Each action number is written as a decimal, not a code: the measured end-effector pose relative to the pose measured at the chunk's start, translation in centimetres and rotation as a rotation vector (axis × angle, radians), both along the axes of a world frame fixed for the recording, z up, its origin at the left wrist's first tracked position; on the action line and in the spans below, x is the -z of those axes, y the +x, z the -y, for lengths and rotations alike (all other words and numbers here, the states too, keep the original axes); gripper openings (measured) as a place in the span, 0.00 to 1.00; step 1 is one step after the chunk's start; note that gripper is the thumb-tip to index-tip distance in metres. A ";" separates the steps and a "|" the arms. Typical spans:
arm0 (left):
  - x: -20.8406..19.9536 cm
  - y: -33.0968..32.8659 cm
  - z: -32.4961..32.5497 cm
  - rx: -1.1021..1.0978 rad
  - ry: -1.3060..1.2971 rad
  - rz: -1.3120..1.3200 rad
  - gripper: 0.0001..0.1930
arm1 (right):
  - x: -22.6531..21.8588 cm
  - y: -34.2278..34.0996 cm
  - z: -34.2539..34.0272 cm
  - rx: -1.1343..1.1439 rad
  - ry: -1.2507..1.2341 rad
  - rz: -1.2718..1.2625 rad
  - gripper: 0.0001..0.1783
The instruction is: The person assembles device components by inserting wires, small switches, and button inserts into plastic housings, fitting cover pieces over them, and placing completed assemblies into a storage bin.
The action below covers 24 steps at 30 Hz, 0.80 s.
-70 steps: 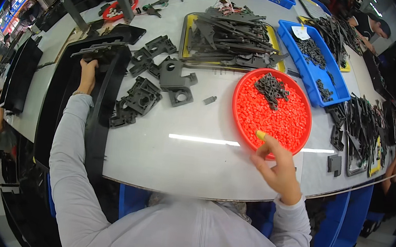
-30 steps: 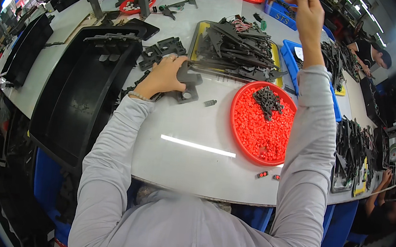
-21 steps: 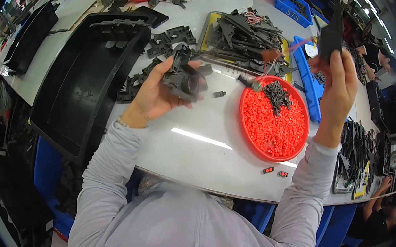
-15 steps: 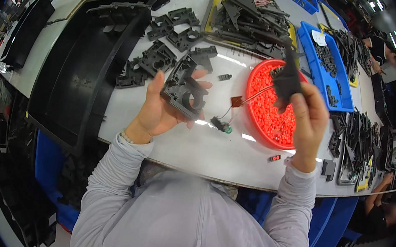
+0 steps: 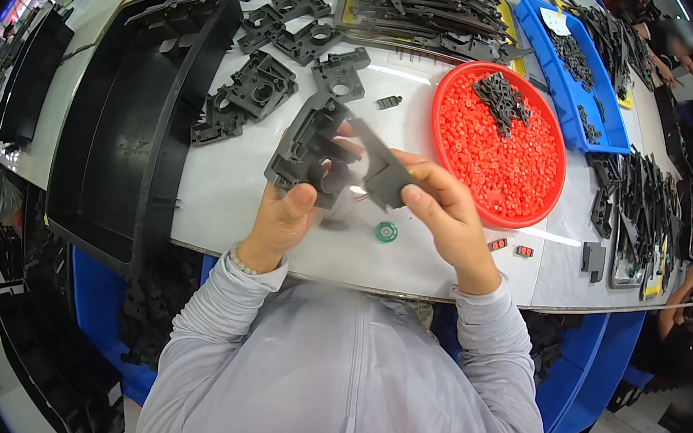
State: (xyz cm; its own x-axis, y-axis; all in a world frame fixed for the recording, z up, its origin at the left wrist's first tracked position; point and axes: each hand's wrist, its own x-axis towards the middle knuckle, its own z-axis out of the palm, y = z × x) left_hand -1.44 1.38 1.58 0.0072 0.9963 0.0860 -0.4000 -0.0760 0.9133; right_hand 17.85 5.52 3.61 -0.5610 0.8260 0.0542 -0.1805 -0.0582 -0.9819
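My left hand (image 5: pixel 285 218) grips a black plastic housing (image 5: pixel 308 139) with a round opening, held tilted above the white table. In my right hand (image 5: pixel 453 216), between thumb and fingers, is a flat black plastic piece (image 5: pixel 387 178) with a long tapering arm. The piece is close against the housing's right side; whether they touch I cannot tell. Below them a green ring-shaped part (image 5: pixel 386 232) shows, and something blurred beside it. Two small black parts with red dots, one (image 5: pixel 498 244) and another (image 5: pixel 525 250), lie near my right wrist.
Several more housings (image 5: pixel 263 87) lie beyond my left hand, beside a large black bin (image 5: pixel 129 132). A red bowl (image 5: pixel 436 124) holds small red parts and black clips (image 5: pixel 503 102). Further back are a blue tray (image 5: pixel 615 132) and a heap of long black pieces (image 5: pixel 430 4).
My right hand has moved left and down from over the red bowl, bringing the flat piece beside the housing. The housing is now tilted more upright. The wires seen earlier are no longer distinct.
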 end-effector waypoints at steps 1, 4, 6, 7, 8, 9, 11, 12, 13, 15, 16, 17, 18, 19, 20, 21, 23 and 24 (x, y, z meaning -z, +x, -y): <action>-0.1 0.5 0.0 -0.051 0.035 0.014 0.51 | 0.1 -0.4 0.1 -0.041 -0.067 -0.011 0.10; 0.7 1.5 0.1 -0.086 0.055 0.020 0.53 | 0.5 -1.1 0.3 -0.077 -0.132 0.007 0.12; 0.9 2.1 0.1 -0.142 0.077 -0.037 0.55 | 0.3 -1.3 0.4 -0.097 -0.186 0.052 0.11; 0.2 2.1 0.4 -0.147 0.017 -0.088 0.58 | 0.2 -1.2 0.4 -0.092 -0.186 0.051 0.11; 0.3 1.8 0.6 -0.143 0.017 -0.088 0.58 | 0.1 -1.2 0.3 -0.096 -0.177 0.008 0.10; 0.4 1.1 0.8 -0.047 0.027 -0.128 0.60 | -0.2 -1.1 0.3 -0.099 -0.168 -0.035 0.10; 0.4 -0.3 0.7 0.053 0.037 -0.168 0.61 | -0.6 -0.4 -0.2 -0.074 -0.069 -0.034 0.09; 0.1 -1.0 0.5 0.158 -0.015 0.020 0.60 | -1.0 0.1 -0.5 -0.058 0.030 -0.032 0.08; -0.2 -1.9 0.2 0.258 -0.069 0.208 0.59 | -1.8 0.5 -0.8 -0.092 0.025 -0.013 0.08; -0.5 -3.9 -1.0 0.565 -0.222 0.488 0.61 | -2.8 1.2 -2.0 -0.169 0.248 0.066 0.09; -0.8 -3.9 -0.9 0.562 -0.389 0.430 0.55 | -3.1 1.3 -2.3 -0.242 0.473 0.147 0.10; -1.5 -3.4 -0.6 0.546 -0.407 0.202 0.52 | -3.2 1.2 -2.4 -0.277 0.493 0.187 0.11; -2.8 -2.7 -0.5 0.529 -0.421 -0.025 0.48 | -3.3 1.0 -2.3 -0.275 0.493 0.187 0.11; -2.9 -3.1 -0.9 0.744 -0.344 0.123 0.43 | -3.5 0.7 -2.1 -0.300 0.516 0.216 0.10; -2.7 -3.0 -1.1 0.748 -0.345 0.123 0.43 | -3.5 0.5 -2.0 -0.325 0.539 0.245 0.09; -2.5 -2.8 -1.1 0.792 -0.339 0.145 0.42 | -3.6 0.3 -1.9 -0.330 0.550 0.250 0.09; -2.6 -2.4 -0.9 0.743 -0.451 0.173 0.40 | -3.5 0.2 -1.7 -0.287 0.565 0.215 0.09; -2.6 -2.1 -0.9 0.741 -0.450 0.173 0.40 | -3.4 0.1 -1.7 -0.245 0.580 0.181 0.08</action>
